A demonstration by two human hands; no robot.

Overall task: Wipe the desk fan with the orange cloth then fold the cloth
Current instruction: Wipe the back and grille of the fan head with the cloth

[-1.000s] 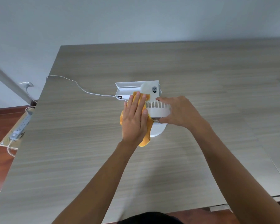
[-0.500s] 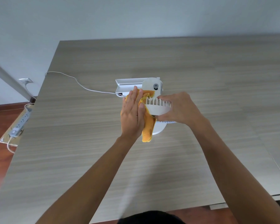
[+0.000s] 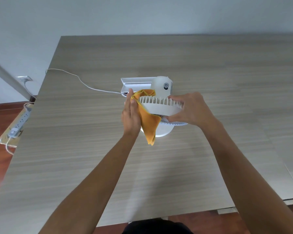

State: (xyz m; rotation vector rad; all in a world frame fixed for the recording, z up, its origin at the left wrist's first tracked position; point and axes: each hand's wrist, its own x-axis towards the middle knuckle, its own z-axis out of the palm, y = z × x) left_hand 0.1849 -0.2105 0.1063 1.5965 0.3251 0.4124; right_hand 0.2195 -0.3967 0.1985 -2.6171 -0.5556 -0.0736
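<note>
Left hand point(image 3: 131, 115): flat, fingers straight and together, pressing the orange cloth point(image 3: 148, 120) against the left side of the fan's grille ring. Right hand point(image 3: 192, 109): fingers and thumb curled round the right side of the same ring, holding the head steady.

Orange cloth: bunched over the top left of the ring, the rest hanging down in a loose point in front of the base. Not folded.

Desk fan point(image 3: 161, 105): white, standing on its round base near the middle of the table point(image 3: 210, 65); motor housing and knob at the back, white cable point(image 3: 85, 83) trailing off to the left.

Progress, as judged: wiping under way, at the left rim. Other faces of the fan cannot be judged for cleanliness. Remaining: finish the wipe, then fold the cloth.

Beyond: power strip point(image 3: 20, 123) on the floor, left of the table.
</note>
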